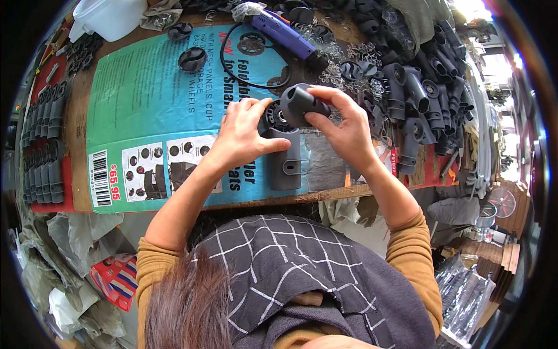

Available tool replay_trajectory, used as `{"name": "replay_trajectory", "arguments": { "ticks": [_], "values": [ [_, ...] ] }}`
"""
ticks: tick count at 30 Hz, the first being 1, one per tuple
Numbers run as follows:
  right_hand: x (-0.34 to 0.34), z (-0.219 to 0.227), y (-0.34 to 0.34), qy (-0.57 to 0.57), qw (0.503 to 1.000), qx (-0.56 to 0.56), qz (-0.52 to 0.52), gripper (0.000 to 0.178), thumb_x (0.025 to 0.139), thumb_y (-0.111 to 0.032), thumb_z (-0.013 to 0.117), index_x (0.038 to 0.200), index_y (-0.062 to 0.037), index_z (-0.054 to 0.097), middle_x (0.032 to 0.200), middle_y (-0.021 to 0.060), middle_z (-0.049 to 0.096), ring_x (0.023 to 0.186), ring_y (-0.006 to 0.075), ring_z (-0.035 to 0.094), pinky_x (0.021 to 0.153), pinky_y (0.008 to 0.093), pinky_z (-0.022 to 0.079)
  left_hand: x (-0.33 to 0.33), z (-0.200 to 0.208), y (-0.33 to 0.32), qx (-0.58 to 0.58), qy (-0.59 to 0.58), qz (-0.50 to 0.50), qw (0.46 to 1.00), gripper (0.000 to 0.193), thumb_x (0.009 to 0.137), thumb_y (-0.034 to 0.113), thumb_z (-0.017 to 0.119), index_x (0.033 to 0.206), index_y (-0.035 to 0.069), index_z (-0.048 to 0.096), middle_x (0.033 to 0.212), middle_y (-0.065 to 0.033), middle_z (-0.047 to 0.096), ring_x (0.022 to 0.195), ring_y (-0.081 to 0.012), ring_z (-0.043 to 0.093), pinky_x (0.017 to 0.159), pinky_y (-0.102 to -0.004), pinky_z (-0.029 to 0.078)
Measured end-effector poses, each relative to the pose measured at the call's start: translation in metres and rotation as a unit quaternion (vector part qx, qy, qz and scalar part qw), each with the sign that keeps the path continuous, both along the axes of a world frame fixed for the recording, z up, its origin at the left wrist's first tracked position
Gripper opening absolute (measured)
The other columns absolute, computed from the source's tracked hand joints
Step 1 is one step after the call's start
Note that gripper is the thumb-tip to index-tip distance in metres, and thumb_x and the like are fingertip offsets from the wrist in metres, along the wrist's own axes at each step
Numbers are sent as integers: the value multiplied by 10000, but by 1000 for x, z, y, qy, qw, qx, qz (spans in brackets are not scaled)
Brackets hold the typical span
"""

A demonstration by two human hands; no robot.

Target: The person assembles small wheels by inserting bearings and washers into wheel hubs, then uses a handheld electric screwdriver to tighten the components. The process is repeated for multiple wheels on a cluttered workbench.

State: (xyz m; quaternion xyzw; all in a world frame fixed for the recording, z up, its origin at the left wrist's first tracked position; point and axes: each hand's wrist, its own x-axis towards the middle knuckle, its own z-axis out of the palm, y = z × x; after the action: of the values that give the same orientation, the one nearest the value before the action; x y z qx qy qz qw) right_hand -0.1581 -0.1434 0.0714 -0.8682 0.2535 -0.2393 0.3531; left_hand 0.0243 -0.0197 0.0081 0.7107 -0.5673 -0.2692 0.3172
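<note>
1. The left hand point(244, 131) is curling its fingers point(251, 106) over the top of a small wheel point(278, 116), with the thumb lying along the bracket point(286, 157) just below it; the fingers are closed around the part, not spread.
2. The right hand point(343, 128) is gripping a dark grey cap point(301, 103) between thumb and bent fingers, pressing it against the wheel's side; the fingertips are wrapping over the cap's far edge.
3. The bracket is a flat, dark grey plastic piece with rounded corners and a slot near its lower end. Its long axis is running from the wheel at the far end toward the person, and the lower end is resting on the board point(145, 110).
4. The wheel is showing a pale metal hub in a black rim, facing up toward the camera, half hidden by both hands.
5. The whole assembly is sitting near the front edge of the bench, over the right end of the printed teal cardboard board.
6. Beyond the hands a purple power driver point(285, 34) is lying at a slant with its black cord point(229, 64) looping over the board.
7. To the right a heap of dark grey housings point(418, 87) is piling up; at far left grey parts point(43, 145) are standing in rows.
</note>
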Motion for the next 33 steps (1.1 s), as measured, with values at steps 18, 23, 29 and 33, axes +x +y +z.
{"name": "replay_trajectory", "arguments": {
  "ticks": [18, 23, 29, 33],
  "values": [
    [15, -22, -18, 145, 980, 64, 119, 365, 774, -46, 738, 1129, -46, 652, 1217, 131, 650, 1134, 250, 615, 969, 368, 470, 20, 13, -18, 70, 75, -62, 993, 558, 777, 368, 747, 1179, -1, 629, 1079, -189, 604, 1033, -335, 581, 930, -417, 462],
    [12, -44, -6, 70, 977, 184, 84, 369, 814, -19, 705, 1167, -35, 598, 1342, 142, 567, 1242, 231, 535, 1020, 376, 431, 18, 23, -26, 104, 46, -68, 991, 501, 757, 308, 780, 1112, -4, 614, 1077, -185, 591, 1051, -332, 572, 920, -422, 465],
    [-14, -55, 22, 43, 988, 102, 108, 343, 811, -68, 733, 1114, -47, 573, 1304, 177, 563, 1214, 300, 552, 999, 393, 442, 14, 43, -29, 204, 67, -142, 966, 653, 701, 428, 808, 1101, -53, 621, 1077, -232, 612, 1018, -341, 613, 891, -403, 493],
    [-33, -43, 48, 8, 991, 111, 73, 375, 787, -73, 759, 1120, -56, 588, 1295, 181, 565, 1194, 315, 562, 978, 409, 464, 1, 49, -23, 262, 183, -144, 937, 744, 739, 520, 776, 1122, -96, 611, 1020, -229, 651, 960, -278, 642, 846, -358, 502]
  ]
}}
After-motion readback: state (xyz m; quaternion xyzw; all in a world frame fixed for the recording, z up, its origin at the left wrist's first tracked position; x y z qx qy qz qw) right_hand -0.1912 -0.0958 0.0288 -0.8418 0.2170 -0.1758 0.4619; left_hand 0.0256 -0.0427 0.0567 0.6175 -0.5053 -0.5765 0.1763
